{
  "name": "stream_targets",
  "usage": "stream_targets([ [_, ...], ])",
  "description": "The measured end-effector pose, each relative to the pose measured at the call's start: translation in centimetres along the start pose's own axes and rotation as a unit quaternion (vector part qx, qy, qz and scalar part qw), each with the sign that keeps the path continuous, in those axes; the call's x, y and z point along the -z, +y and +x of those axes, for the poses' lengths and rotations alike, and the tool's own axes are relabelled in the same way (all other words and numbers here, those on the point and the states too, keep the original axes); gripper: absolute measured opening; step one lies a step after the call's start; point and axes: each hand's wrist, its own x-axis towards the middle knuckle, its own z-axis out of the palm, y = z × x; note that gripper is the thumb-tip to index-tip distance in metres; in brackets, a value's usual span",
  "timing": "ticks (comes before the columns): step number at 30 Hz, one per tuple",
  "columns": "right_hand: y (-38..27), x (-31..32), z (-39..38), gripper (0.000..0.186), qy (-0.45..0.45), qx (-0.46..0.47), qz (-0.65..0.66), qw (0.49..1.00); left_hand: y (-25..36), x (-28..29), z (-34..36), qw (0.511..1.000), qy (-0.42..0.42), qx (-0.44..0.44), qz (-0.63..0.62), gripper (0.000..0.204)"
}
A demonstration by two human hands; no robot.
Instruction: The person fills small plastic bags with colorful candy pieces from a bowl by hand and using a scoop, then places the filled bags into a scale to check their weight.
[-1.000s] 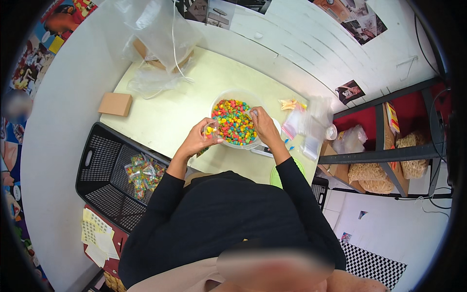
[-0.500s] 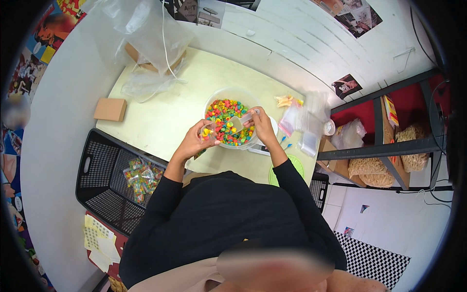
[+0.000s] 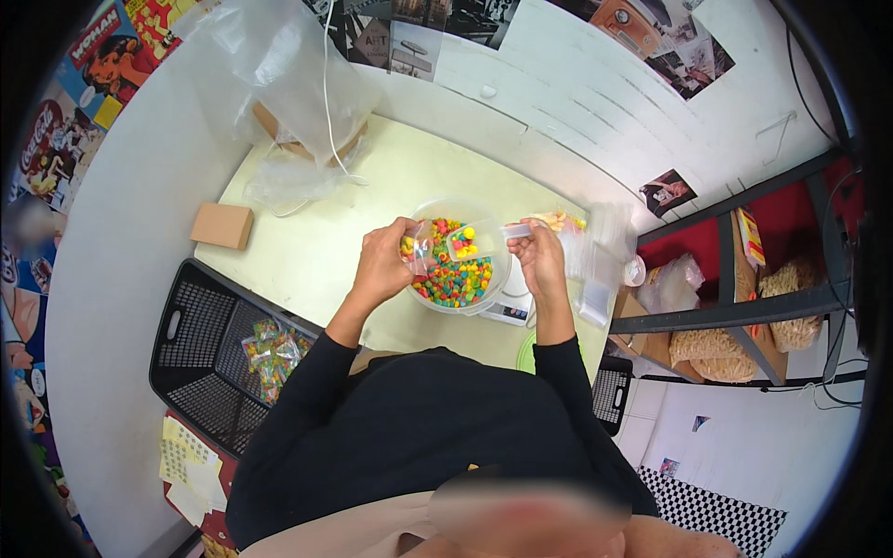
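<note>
A round clear tub (image 3: 503, 272) full of small colourful candy-like pieces (image 3: 462, 285) stands on the pale table. Above its right half, my right hand (image 3: 539, 255) is closed on the handle of a clear plastic scoop (image 3: 487, 239), which carries a few yellow and red pieces. Over the tub's left rim my left hand (image 3: 384, 263) grips a small clear plastic bag (image 3: 422, 246) with some of the pieces in it. The scoop's front is close to the bag's mouth; whether they touch I cannot tell.
A white scale (image 3: 509, 310) and a green lid (image 3: 527, 355) lie right of the tub, with stacked clear bags (image 3: 603, 244) beyond. A black crate (image 3: 195, 327) with several filled packets (image 3: 272, 358) stands at left, near a brown box (image 3: 222, 226). Shelves (image 3: 726, 307) are at right.
My right hand has turned and moved right, and the scoop has come up level with pieces in it. My left hand has shifted slightly right with the bag. The view has tilted a little.
</note>
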Motion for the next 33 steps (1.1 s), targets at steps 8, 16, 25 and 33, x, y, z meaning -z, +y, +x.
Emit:
stream_targets([
  [8,-6.3,-4.9,-1.2,0.021,0.043,0.093,-0.08,0.991,2.0,-3.4,2.2,0.995,0.08,-0.046,0.026,0.039],
  [16,-7.0,-8.8,-4.3,0.014,0.02,0.186,-0.364,0.912,1.6,-6.4,2.5,0.997,0.039,0.03,-0.066,0.045],
  [25,-7.2,-9.4,-5.2,0.014,-0.031,0.367,-0.436,0.821,0.7,-7.3,1.8,0.974,0.049,0.074,-0.208,0.049],
  [33,-1.8,-5.3,-3.7,0.021,-0.079,0.206,-0.543,0.81,0.0,-5.1,1.9,0.942,-0.066,0.073,-0.321,0.049],
])
